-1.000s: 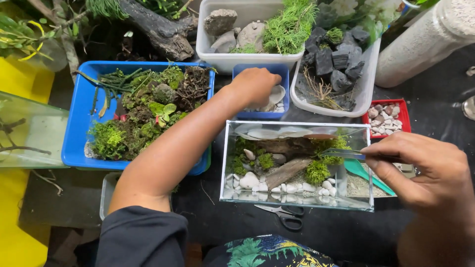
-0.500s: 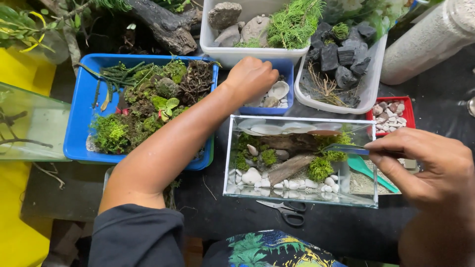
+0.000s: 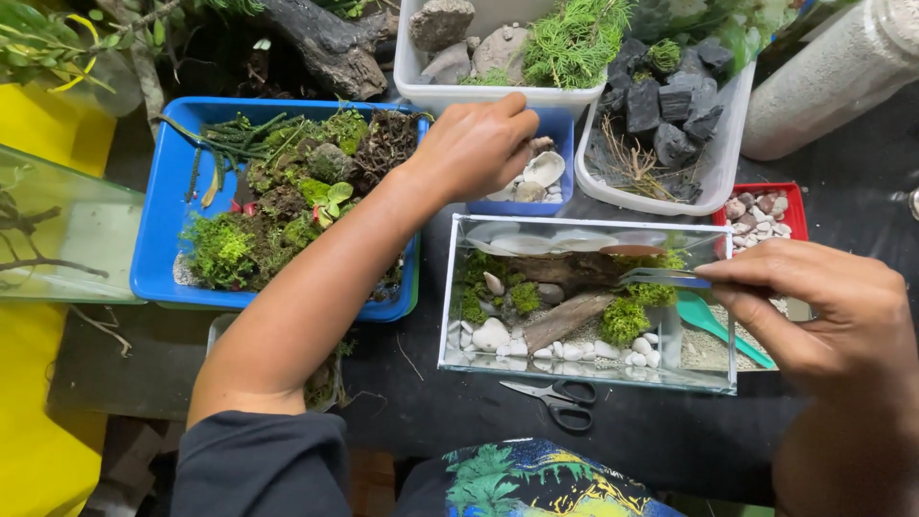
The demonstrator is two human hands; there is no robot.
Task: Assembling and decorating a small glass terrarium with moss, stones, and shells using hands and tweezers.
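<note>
Tweezers (image 3: 662, 279): pinched shut in right hand (image 3: 814, 311) over glass tank (image 3: 586, 369); left hand (image 3: 476, 148): curled, reaching into blue shell tub (image 3: 563, 129), grip hidden

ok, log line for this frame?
left hand: in shell tray | right hand: holds tweezers over glass tank | scissors: on table

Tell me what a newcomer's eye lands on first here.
First, the small glass tank at centre, laid out with moss, driftwood and white pebbles. The right hand holds tweezers over its right end, while the left hand reaches into a small blue tub of shells behind it.
</note>
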